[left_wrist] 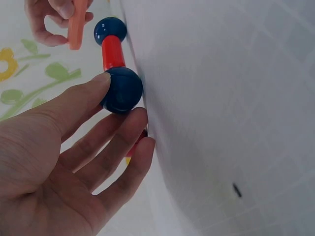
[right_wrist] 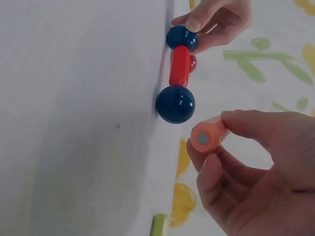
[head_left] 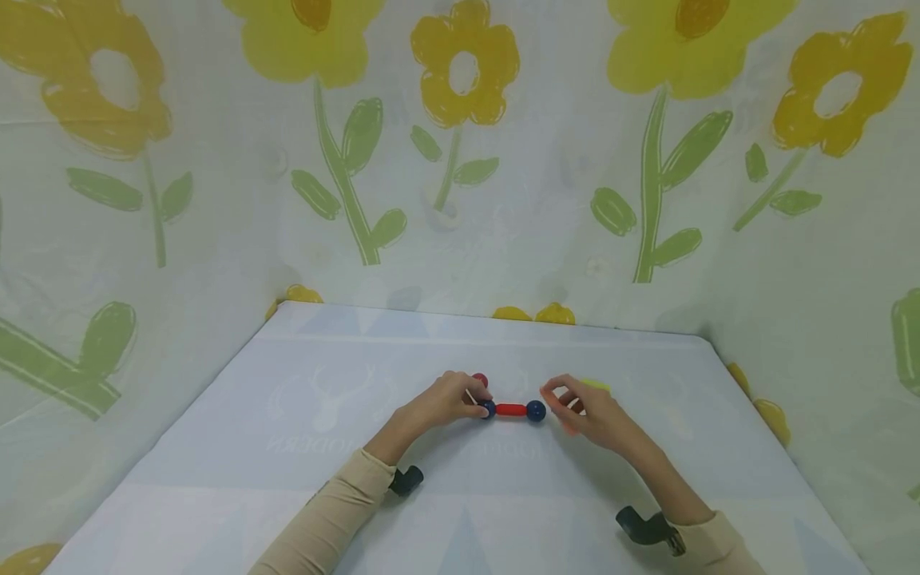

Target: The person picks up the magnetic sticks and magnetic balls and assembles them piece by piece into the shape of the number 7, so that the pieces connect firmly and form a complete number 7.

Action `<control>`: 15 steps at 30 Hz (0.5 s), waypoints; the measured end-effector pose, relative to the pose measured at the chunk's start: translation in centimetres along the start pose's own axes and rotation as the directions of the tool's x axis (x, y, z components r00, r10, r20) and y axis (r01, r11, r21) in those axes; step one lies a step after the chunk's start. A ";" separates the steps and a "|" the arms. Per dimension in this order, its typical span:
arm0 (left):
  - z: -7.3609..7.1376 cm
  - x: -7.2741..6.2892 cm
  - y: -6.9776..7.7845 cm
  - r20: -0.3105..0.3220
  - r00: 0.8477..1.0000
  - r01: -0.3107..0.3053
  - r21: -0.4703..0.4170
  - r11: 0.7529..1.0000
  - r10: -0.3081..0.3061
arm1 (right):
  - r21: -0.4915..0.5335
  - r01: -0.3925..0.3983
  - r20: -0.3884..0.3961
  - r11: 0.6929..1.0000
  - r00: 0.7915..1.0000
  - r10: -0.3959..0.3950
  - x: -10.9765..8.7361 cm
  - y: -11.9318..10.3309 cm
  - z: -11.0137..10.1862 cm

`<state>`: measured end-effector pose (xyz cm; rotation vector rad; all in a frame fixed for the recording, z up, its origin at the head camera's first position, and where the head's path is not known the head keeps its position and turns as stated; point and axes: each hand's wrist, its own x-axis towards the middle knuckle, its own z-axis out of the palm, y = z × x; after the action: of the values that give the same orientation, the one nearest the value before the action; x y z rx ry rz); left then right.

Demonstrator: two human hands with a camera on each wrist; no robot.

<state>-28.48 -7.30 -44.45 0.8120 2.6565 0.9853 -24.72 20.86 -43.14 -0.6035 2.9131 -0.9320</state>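
Observation:
On the table, a red rod point(head_left: 511, 410) joins two dark blue balls, the left ball point(left_wrist: 124, 90) and the right ball point(head_left: 536, 411). My left hand point(head_left: 447, 397) pinches the left ball, its thumb on the near side and fingers behind. Just right of the other ball, my right hand point(head_left: 595, 413) holds an orange rod point(right_wrist: 206, 135) between thumb and fingers. A grey disc shows in the rod's end in the right wrist view. That rod stands apart from the blue ball. A red ball point(head_left: 480, 378) lies beyond my left fingers, partly hidden.
Behind my right hand lies a yellow-green rod point(right_wrist: 159, 225), partly covered in the head view. The white table point(head_left: 216, 447) ends at a flower-printed curtain point(head_left: 532, 224) at the back and sides. Dark fittings point(head_left: 643, 527) sit at both wrists.

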 end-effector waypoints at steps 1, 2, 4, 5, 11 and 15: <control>0.0 0.0 0.0 0.000 1.000 -0.003 0.004 1.000 0.003 | 0.005 0.002 -0.003 1.000 1.000 -0.002 0.0 0.0 0.0; 0.0 0.0 0.0 0.000 1.000 -0.006 0.007 1.000 0.006 | 0.011 0.004 -0.005 1.000 1.000 -0.004 0.0 -0.1 0.0; 0.0 0.0 0.0 -0.001 1.000 -0.010 0.012 1.000 0.010 | 0.029 0.012 -0.006 1.000 1.000 -0.012 0.0 -0.1 0.1; 0.0 0.0 0.0 -0.001 1.000 -0.012 0.013 1.000 0.012 | 0.043 0.009 -0.005 0.999 1.000 -0.009 0.0 -0.2 0.1; 0.0 -0.1 0.0 -0.007 1.000 -0.019 0.018 1.000 0.019 | 0.095 0.006 0.014 0.995 1.000 -0.007 -0.1 -0.5 -0.1; 0.0 0.0 0.0 -0.005 1.000 -0.014 0.015 1.000 0.014 | 0.096 0.007 0.056 0.995 0.998 -0.013 -0.2 -0.7 -0.2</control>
<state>-28.43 -7.32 -44.47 0.8340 2.6688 0.9732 -24.29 20.55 -42.65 -0.6282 2.7998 -1.0304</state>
